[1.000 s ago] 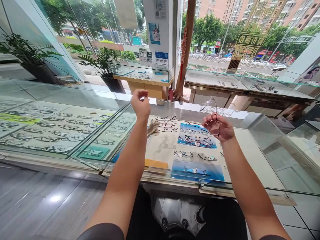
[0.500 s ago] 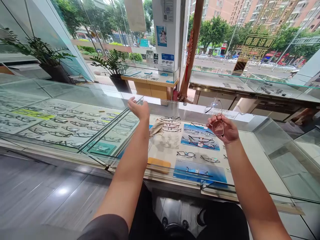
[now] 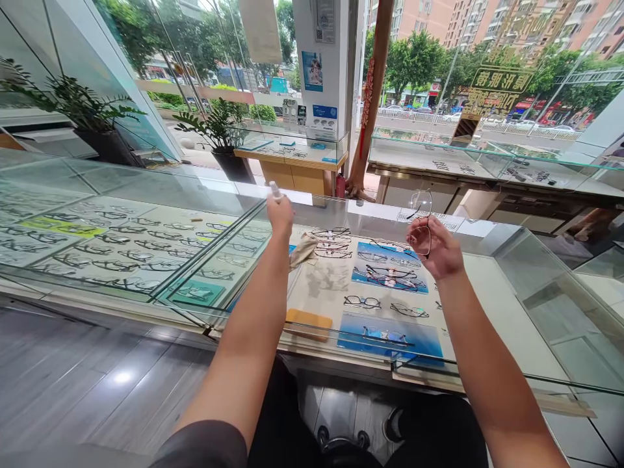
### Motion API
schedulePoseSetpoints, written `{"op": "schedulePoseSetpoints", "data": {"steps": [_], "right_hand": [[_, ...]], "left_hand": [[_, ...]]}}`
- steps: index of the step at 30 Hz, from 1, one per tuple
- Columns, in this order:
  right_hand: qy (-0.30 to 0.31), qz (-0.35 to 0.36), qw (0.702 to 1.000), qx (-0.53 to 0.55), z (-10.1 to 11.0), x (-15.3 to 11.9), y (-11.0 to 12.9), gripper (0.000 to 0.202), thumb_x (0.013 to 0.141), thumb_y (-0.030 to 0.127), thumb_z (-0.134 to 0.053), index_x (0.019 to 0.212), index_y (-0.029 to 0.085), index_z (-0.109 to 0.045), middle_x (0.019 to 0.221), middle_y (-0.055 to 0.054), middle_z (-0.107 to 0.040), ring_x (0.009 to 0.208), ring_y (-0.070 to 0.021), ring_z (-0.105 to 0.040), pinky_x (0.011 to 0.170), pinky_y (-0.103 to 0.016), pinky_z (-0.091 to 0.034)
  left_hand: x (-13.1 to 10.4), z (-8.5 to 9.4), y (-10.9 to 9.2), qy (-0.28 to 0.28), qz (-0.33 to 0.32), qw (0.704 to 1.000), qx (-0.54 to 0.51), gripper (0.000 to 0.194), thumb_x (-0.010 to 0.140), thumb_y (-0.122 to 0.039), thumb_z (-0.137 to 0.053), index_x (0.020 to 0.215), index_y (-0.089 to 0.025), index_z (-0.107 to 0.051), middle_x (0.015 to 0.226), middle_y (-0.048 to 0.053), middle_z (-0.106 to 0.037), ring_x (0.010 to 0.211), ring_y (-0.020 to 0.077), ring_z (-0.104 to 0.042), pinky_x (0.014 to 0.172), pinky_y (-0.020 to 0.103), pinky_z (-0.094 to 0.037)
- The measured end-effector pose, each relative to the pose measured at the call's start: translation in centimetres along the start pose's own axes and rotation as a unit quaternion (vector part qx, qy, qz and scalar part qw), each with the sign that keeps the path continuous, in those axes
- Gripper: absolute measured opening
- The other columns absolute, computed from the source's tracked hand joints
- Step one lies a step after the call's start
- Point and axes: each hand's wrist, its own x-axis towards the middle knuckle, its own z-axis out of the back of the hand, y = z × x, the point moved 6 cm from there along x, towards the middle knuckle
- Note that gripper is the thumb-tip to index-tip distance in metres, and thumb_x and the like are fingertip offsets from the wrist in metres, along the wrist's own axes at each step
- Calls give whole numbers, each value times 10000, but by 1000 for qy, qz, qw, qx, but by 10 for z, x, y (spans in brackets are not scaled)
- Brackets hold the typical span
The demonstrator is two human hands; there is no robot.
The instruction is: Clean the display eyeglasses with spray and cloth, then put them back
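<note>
Thin-rimmed eyeglasses (image 3: pixel 422 203) are held up over the glass counter by my right hand (image 3: pixel 441 250), its fingers closed round the middle of the frame. One clear lens rises above the fingers and the other lies against the palm. My left hand (image 3: pixel 281 213) is closed on a small whitish bottle (image 3: pixel 275 189), whose top sticks up above the fist; most of it is hidden. Below that hand, a beige cloth (image 3: pixel 305 249) lies crumpled beside several pairs of glasses (image 3: pixel 332 244) in the display case.
Glass display cases (image 3: pixel 497 305) run across in front of me. Inside are blue cards (image 3: pixel 361 325), an orange-brown flat case (image 3: pixel 308 324) and rows of glasses (image 3: pixel 131 250). Beyond stand a potted plant (image 3: pixel 234 166), a wooden post (image 3: pixel 373 97) and another counter (image 3: pixel 414 172).
My left hand was open with fingers spread; now it is closed on the small bottle. My right hand has turned the eyeglasses slightly.
</note>
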Motion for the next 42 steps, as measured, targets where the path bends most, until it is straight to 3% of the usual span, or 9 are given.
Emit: {"op": "schedulePoseSetpoints", "data": {"steps": [2,6,9,12,15,22,26,34,42], "right_hand": [[-43,60,995,-68,-1,0,5,209,872,464,-898,877,315,-751,1009,-21,-787,908,-203,-664,853,-384,-571],[-52,88,986,-135,-9,-2,2,206,890,481,-880,869,314,-761,993,-32,-799,922,-215,-640,837,-392,-527],[-38,66,986,-151,-12,-2,-6,201,891,480,-865,881,304,-768,984,-29,-807,878,-205,-618,811,-384,-502],[-24,55,985,-161,-14,-1,-11,196,902,478,-851,885,295,-783,997,-28,-814,869,-195,-599,809,-371,-487],[-18,47,986,-162,-15,0,-15,206,900,479,-850,880,280,-799,1004,-25,-818,812,-175,-557,788,-358,-466],[3,9,983,-184,-22,0,-26,310,857,555,-876,858,256,-797,947,-37,-799,798,-173,-552,807,-361,-467],[26,-6,982,-188,-29,-3,-30,340,857,593,-873,859,260,-801,949,-46,-800,851,-194,-582,819,-368,-467],[59,-20,981,-182,-32,-5,-37,341,889,599,-858,893,263,-796,947,-42,-791,875,-202,-581,816,-367,-458],[57,-19,981,-183,-31,-5,-35,304,918,571,-832,903,269,-795,954,-44,-789,878,-201,-576,833,-373,-479]], "left_hand": [[-6,-11,-21,28,50,996,-73,398,1023,-638,-510,878,-268,-479,708,-11,-484,561,147,-471,466,279,-366],[-60,-65,-77,308,157,921,-179,876,826,-1103,-211,679,-270,-440,549,-18,-343,435,123,-308,392,297,-239],[-109,-93,-114,437,190,847,-236,927,695,-1187,-178,595,-281,-352,496,-33,-261,412,124,-274,381,310,-220],[-140,-108,-131,488,214,803,-267,924,695,-1186,-223,563,-277,-323,481,-42,-225,405,116,-247,382,300,-187],[-152,-116,-133,484,225,799,-276,939,700,-1181,-202,566,-263,-349,503,-40,-235,431,121,-274,399,292,-203],[-159,-125,-115,426,168,873,-168,846,769,-1055,-506,604,-226,-493,550,-14,-376,488,110,-335,466,267,-178],[-160,-127,-105,406,147,897,-100,799,812,-991,-524,583,-226,-506,518,-6,-407,477,113,-364,470,278,-217],[-156,-126,-105,393,83,915,-35,734,903,-858,-446,530,-226,-471,482,13,-428,477,122,-380,491,300,-264],[-155,-121,-108,389,81,918,-18,711,896,-833,-466,530,-224,-450,515,12,-429,503,124,-369,506,301,-263]]}}
